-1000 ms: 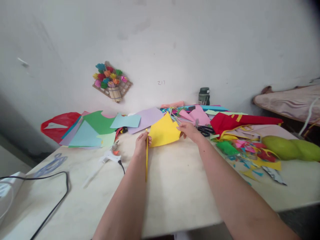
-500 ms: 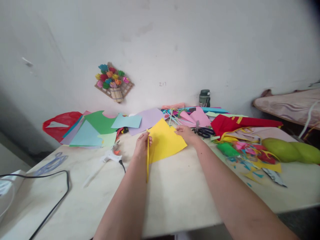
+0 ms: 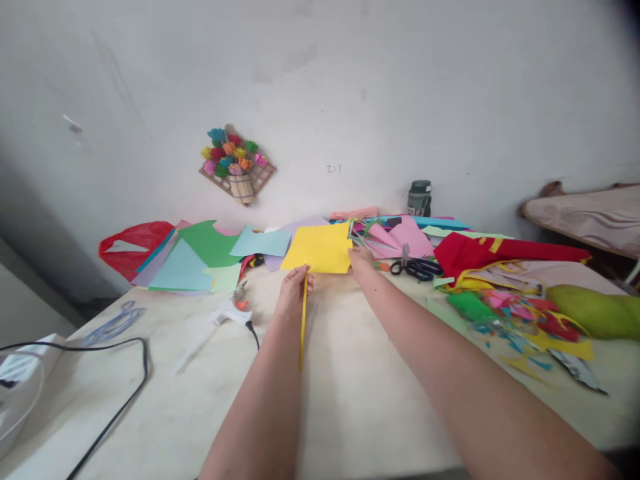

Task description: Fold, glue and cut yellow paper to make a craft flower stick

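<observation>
The left hand pinches a narrow yellow strip near its top, seemingly so its length runs free, while the right hand grips the yellow sheet by its right edge above the bench, apparently leaving its face uncovered; dark-handled scissors lie near that hand, probably for easy reach.

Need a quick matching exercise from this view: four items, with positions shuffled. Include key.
Items:
1. metal scissors with dark handles
2. bright yellow paper sheet
3. white plastic glue gun
4. long, thin yellow strip

Positions:
A. held at its edge by the right hand
B. held in the left hand
C. on the cream-coloured tabletop, right of both hands
D. on the tabletop, left of both hands

Pairs: 1-C, 2-A, 3-D, 4-B
</observation>
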`<state>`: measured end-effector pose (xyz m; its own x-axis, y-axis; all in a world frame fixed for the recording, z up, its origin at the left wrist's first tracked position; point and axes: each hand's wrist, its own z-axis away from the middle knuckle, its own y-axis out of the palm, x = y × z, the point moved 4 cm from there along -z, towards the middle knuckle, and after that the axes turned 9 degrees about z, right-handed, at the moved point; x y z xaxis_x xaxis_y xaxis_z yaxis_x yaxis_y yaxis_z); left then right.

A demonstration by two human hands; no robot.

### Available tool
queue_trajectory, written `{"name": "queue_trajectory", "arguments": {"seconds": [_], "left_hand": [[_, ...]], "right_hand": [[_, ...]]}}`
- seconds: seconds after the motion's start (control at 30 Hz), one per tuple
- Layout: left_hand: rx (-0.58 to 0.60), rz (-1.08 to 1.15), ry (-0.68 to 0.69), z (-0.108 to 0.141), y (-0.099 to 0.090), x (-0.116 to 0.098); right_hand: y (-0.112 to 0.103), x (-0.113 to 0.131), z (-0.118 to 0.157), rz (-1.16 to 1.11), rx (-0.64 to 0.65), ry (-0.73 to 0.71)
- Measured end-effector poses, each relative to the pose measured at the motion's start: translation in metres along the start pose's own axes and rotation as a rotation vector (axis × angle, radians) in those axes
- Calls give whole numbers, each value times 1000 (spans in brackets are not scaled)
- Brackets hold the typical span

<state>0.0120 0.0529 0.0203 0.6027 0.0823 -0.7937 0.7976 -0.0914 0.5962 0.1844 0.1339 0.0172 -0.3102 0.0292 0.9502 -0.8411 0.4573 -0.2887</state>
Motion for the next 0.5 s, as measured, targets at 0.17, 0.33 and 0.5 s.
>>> {"name": "queue_trajectory", "arguments": {"seconds": [0.17,0.33,0.5], "left_hand": [[5,-39,2,2,0,0],[43,-61,-10,1,2,5],[96,-122,-32,1,5,12]], "right_hand": [[13,23,8,207,32,-184],[12,23,37,255,229,-312],[17,17,69,-212,572,-176]]}}
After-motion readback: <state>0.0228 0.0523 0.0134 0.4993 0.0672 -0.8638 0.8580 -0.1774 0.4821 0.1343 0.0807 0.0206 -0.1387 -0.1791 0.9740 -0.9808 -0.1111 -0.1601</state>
